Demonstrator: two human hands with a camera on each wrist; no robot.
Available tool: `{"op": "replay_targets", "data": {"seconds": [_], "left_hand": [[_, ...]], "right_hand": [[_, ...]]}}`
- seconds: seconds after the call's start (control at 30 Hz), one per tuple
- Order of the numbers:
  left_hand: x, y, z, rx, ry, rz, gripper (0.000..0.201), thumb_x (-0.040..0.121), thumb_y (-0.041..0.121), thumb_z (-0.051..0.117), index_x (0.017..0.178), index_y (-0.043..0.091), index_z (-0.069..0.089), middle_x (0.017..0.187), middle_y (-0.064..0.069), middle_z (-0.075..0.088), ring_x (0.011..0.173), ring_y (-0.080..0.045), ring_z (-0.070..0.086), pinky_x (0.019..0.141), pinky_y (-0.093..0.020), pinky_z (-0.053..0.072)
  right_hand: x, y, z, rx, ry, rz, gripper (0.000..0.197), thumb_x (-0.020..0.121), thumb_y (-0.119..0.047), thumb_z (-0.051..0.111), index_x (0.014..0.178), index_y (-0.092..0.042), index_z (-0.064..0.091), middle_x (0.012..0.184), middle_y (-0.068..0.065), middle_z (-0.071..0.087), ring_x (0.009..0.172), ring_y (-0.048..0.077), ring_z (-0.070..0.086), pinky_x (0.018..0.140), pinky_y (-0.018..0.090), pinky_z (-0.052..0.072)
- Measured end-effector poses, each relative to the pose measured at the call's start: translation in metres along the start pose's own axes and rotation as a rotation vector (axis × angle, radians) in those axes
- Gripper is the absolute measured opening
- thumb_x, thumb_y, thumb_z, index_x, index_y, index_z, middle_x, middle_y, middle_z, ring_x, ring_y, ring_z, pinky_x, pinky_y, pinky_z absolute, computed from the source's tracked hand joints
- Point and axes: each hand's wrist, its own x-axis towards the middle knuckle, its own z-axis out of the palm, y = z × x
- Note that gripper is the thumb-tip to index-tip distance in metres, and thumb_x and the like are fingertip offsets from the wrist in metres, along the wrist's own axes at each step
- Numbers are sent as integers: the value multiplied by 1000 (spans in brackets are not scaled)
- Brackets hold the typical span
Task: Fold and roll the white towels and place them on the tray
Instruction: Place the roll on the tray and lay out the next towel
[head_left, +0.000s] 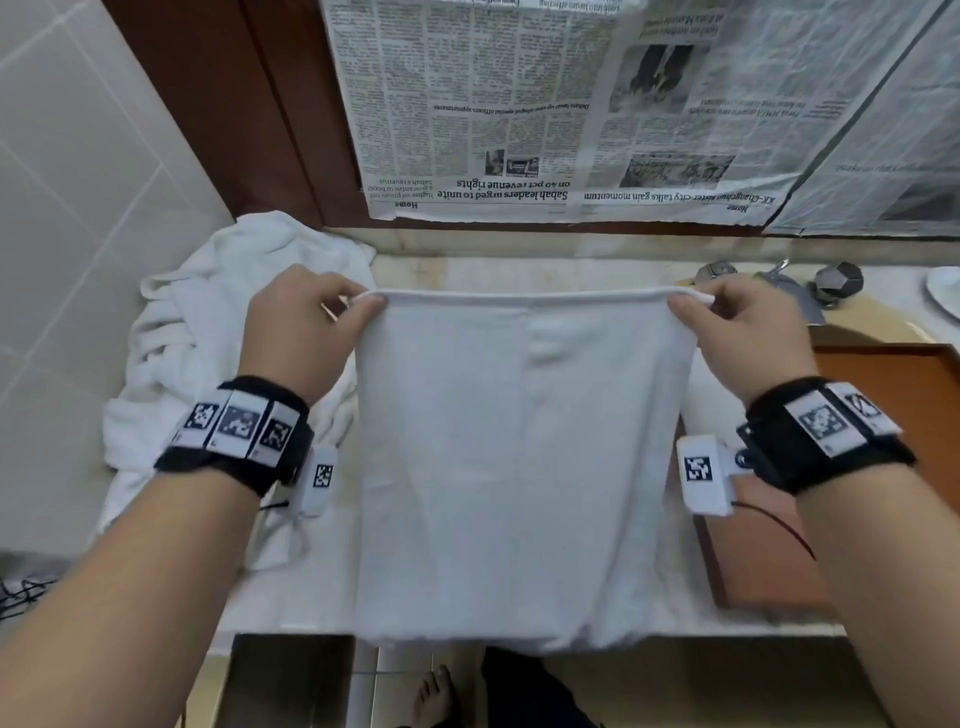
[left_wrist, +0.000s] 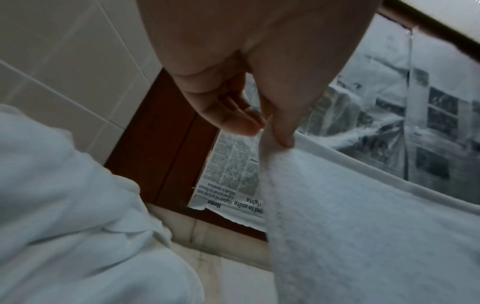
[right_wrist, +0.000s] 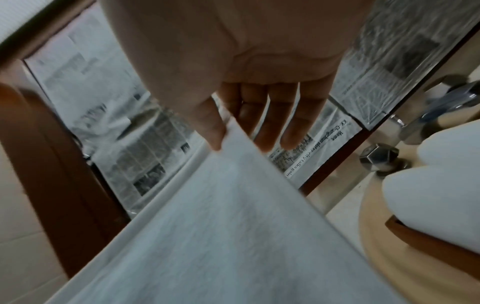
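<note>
A white towel (head_left: 519, 457) hangs spread out in front of me, above the counter, its lower end draping past the counter's front edge. My left hand (head_left: 358, 304) pinches its top left corner between thumb and fingers, and my right hand (head_left: 685, 306) pinches the top right corner. The left wrist view shows the left hand's thumb and fingertips (left_wrist: 283, 137) closed on the towel's hem (left_wrist: 363, 226). In the right wrist view the thumb (right_wrist: 213, 131) presses the towel's corner (right_wrist: 233, 205) against the fingers. A brown wooden tray (head_left: 883, 364) lies on the counter at the right, partly behind my right arm.
A heap of crumpled white towels (head_left: 208, 353) fills the counter's left end. Newspaper (head_left: 519, 104) covers the mirror behind. Metal tap handles (head_left: 836, 280) and a white basin rim (head_left: 945, 296) sit at the back right. White rolled towels (right_wrist: 441, 185) lie on the tray (right_wrist: 428, 246).
</note>
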Motion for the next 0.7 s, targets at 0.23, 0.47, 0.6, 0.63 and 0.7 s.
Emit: {"op": "replay_targets", "data": {"seconds": [0.23, 0.47, 0.6, 0.63, 0.7], "left_hand": [[101, -9, 74, 61, -107, -181, 27, 89, 53, 68, 90, 27, 75, 79, 8, 67, 88, -21, 64, 84, -35, 52], [145, -22, 150, 161, -162, -407, 21, 89, 48, 67, 82, 28, 67, 94, -2, 73, 98, -28, 65, 79, -29, 45], [154, -24, 176, 136, -139, -510, 22, 92, 44, 66, 94, 23, 74, 96, -5, 75, 99, -30, 66, 84, -32, 52], [155, -24, 181, 123, -147, -523, 22, 92, 44, 66, 97, 23, 74, 99, -5, 75, 101, -30, 67, 86, -33, 53], [156, -23, 191, 85, -208, -543, 21, 94, 40, 65, 104, 25, 74, 105, -4, 75, 102, -28, 67, 88, -32, 54]], "right_hand": [[128, 17, 54, -190, -102, 132, 35, 96, -39, 62, 72, -15, 52, 70, 4, 50, 74, 28, 51, 67, 35, 39], [206, 49, 115, -349, -304, 249, 35, 100, -33, 55, 116, -5, 66, 103, 15, 66, 91, 32, 61, 76, 31, 40], [238, 59, 135, -436, -355, 275, 39, 101, -28, 54, 130, -3, 60, 113, 18, 67, 97, 36, 65, 79, 34, 49], [242, 60, 138, -454, -368, 289, 38, 101, -26, 53, 130, -3, 59, 114, 19, 66, 98, 37, 66, 81, 35, 52], [249, 65, 144, -473, -392, 305, 34, 101, -24, 53, 124, 0, 60, 113, 20, 67, 99, 38, 67, 84, 39, 55]]}}
